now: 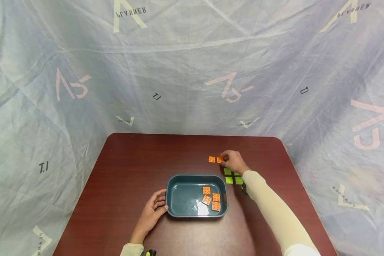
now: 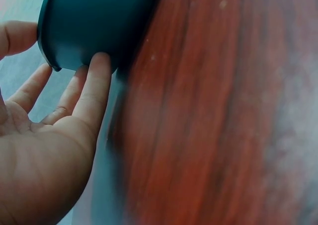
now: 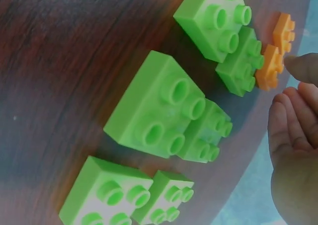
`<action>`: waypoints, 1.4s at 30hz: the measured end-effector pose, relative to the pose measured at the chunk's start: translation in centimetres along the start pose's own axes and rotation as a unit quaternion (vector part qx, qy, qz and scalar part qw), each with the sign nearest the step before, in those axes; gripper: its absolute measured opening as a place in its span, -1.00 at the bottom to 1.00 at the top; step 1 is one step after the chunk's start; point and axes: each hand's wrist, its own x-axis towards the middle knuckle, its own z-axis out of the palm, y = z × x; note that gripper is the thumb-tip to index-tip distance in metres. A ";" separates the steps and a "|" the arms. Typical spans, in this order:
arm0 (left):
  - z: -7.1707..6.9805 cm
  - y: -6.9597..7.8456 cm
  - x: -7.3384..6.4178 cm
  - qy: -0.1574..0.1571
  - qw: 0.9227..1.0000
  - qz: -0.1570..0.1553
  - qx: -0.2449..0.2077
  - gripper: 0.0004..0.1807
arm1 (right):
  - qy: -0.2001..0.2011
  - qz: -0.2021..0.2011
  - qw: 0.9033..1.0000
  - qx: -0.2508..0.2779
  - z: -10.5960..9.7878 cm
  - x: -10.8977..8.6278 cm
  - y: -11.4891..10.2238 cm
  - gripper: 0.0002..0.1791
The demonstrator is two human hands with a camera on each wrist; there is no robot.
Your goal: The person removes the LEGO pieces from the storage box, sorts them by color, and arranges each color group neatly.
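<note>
A dark teal tray (image 1: 196,215) has several orange toy bricks (image 1: 206,191) lying in its right half. My left hand (image 1: 152,212) touches the tray's left end; in the left wrist view its fingers lie fairly straight against the outer wall, the thumb at the rim. Beyond the tray, two orange bricks stand side by side on the table. At the right one (image 1: 219,160) is my right hand (image 1: 235,161), thumb and forefinger apart at the brick's right edge. Green bricks (image 3: 159,108) sit in pairs under that forearm, partly hidden in the head view.
The dark red wooden table (image 1: 131,170) has rounded far corners. A pale printed cloth (image 1: 185,71) hangs behind it and on both sides. The other orange brick (image 1: 211,159) is just left of the one at my right fingertips.
</note>
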 end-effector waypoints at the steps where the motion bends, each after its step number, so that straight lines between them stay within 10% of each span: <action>1: 0.0 0.0 0.0 -0.001 1.000 -0.003 -0.001 -0.32 | 0.001 0.002 1.000 0.002 -0.1 -0.2 -0.2 -0.61; 27: 0.1 0.1 0.1 0.004 1.000 0.012 -0.003 -0.32 | 0.003 -0.100 0.995 0.012 -0.4 -5.5 -8.2 -0.57; 42: 0.3 -0.1 0.1 0.002 1.000 0.024 0.000 -0.32 | -0.047 -0.163 0.985 -0.009 2.1 -8.0 -9.0 -0.66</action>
